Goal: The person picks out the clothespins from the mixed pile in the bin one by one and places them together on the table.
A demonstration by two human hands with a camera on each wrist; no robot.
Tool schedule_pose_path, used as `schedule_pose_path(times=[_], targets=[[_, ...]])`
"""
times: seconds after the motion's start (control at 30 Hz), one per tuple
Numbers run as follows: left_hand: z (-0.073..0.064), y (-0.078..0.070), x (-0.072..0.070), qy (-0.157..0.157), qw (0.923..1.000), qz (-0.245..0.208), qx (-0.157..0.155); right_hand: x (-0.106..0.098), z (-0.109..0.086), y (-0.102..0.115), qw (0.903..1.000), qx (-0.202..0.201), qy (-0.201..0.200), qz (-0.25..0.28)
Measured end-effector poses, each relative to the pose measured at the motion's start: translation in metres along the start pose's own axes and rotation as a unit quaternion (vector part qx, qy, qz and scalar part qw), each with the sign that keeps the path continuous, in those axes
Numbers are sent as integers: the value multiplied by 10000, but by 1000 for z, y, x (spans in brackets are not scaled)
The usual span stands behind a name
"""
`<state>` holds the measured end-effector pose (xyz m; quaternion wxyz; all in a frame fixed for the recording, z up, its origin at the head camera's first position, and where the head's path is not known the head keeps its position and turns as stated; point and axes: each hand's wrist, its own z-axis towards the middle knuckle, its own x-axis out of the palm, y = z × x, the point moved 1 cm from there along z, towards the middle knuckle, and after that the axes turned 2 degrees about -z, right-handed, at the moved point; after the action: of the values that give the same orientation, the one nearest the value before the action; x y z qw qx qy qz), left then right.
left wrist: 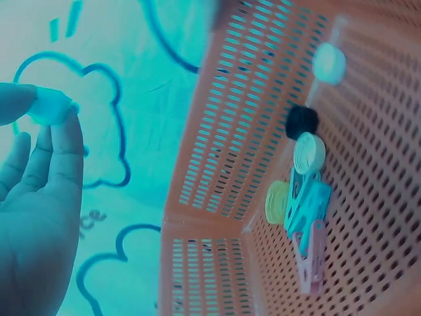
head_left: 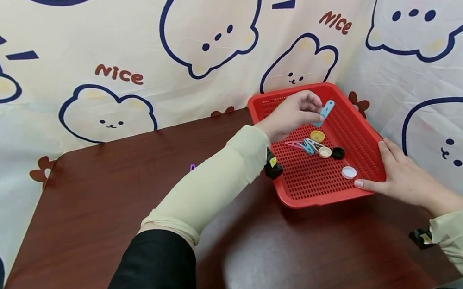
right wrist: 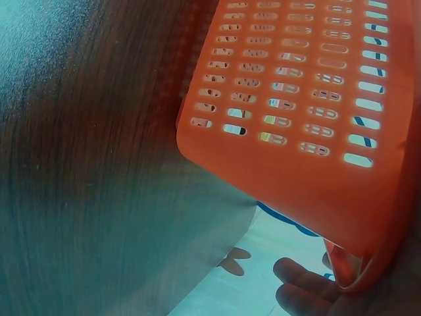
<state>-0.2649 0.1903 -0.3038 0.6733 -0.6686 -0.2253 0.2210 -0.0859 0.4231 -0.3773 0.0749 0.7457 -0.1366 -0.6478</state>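
Note:
Above the far part of a red plastic basket, my left hand pinches a light blue clothespin between thumb and fingers. My right hand grips the basket's near right rim, its thumb over the edge. In the basket, pink and blue clothespins lie bunched with a whitish one. Near them are a yellow cap, a cream cap and a black cap. A white cap lies apart, closer to my right thumb.
The basket stands on a dark brown wooden table, at its back right. A small purple piece shows on the table behind my left sleeve, mostly hidden. Printed cloth hangs along the back and right side.

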Motion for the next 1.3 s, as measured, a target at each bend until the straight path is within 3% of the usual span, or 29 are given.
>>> schedule_pose_path(times=[0.07, 0.17, 0.37, 0.67, 0.83, 1.07, 1.3], targets=[[-6, 1, -7, -184, 9973, -705, -90, 0, 0, 0, 10000, -4, -7, 8], [-15, 4, -18, -399, 9871, -1536, -215, 1, 0, 0, 10000, -14, -28, 32], [-34, 12, -43, -845, 9683, -2324, -353, 1, -2, -2, 10000, -19, -17, 23], [-68, 32, -76, -1323, 9493, -2850, -57, 1, -3, -2, 9999, -72, -64, 34], [-93, 45, -96, -1358, 9465, -2927, 52, 1, -1, -1, 9999, -78, -90, 55], [-133, 58, -124, -1712, 9392, -2974, -100, 0, -2, 0, 9999, -97, -89, -16], [-177, 75, -147, -1767, 9430, -2818, -100, 1, 0, 0, 9998, -140, -104, -69]])
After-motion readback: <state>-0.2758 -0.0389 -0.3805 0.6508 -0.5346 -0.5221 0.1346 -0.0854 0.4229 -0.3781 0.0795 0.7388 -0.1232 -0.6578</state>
